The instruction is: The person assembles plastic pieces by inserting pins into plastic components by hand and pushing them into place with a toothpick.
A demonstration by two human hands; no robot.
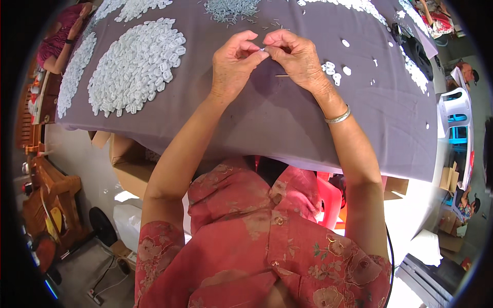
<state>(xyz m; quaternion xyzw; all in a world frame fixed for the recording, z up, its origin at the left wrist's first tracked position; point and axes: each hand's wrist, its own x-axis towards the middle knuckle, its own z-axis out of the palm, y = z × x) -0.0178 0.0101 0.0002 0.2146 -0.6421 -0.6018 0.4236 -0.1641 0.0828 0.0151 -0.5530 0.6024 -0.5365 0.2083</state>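
Note:
My left hand point(232, 65) and my right hand point(300, 60) meet over the far part of the table, fingertips pinched together. Between them is a small whitish piece point(263, 49), mostly hidden by the fingers and too small to name. A thin tan stick point(282, 76) shows just below my right hand; whether it is held or lies on the cloth I cannot tell. Several white oval pieces point(329, 67) lie on the cloth just right of my right hand. To the left of my left hand spreads a large heap of pale oval pieces point(136, 66).
A grey-purple cloth point(246, 120) covers the table. Small grey-blue rods point(231, 9) are heaped at the far side, and more white pieces point(415, 72) line the right edge. A cardboard box point(128, 172) stands below the near edge. Other people sit at the far left and right.

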